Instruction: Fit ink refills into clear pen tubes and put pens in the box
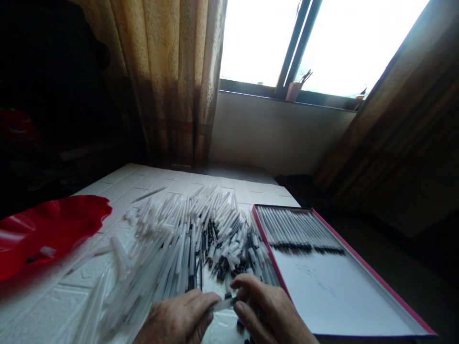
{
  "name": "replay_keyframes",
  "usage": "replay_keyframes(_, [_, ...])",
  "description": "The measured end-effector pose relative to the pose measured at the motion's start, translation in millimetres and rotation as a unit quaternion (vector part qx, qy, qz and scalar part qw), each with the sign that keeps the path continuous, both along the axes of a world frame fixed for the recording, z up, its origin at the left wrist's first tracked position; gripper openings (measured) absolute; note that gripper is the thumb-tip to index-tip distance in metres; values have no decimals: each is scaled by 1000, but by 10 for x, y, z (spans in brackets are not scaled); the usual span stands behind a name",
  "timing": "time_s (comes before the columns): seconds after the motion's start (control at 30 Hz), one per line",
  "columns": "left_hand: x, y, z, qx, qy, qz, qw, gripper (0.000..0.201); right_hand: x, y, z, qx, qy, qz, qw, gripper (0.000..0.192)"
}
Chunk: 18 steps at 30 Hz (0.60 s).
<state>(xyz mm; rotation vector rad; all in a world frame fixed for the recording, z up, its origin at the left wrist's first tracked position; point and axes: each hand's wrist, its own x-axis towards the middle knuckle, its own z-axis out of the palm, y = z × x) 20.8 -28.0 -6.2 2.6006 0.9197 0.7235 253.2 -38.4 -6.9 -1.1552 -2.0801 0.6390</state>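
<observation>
At the near edge of the table, my left hand [179,316] is closed on a translucent pen barrel [223,304] that points to the right. My right hand [267,310] pinches a small black piece at the barrel's right end; its fingertips partly hide the piece, so I cannot tell whether it is a cap or a tip. Just beyond both hands spreads a heap of clear pen barrels [158,258]. Black pen parts [211,234] and white caps [233,251] lie mixed at its right side.
On the right lies a shallow pink-edged box [358,296], a row of pens [290,227] with black ends across its far part. A wavy red dish [71,215] with a few small pieces stands at the left. Behind the table [118,184] hang curtains [172,86] beside a window.
</observation>
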Motion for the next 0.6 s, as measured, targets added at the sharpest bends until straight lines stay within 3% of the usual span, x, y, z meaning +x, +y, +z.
replay_keyframes(0.33, [7,61,-266,62,-66,1,996,28,-13,23,90,30,-18,11,999,8])
replay_keyframes(0.43, [17,49,-214,53,-68,-3,996,26,-15,21,88,26,-30,10,999,16])
replay_keyframes(0.6, [10,-9,-30,4,-18,-14,1000,23,-22,19,-115,41,-31,-12,999,39])
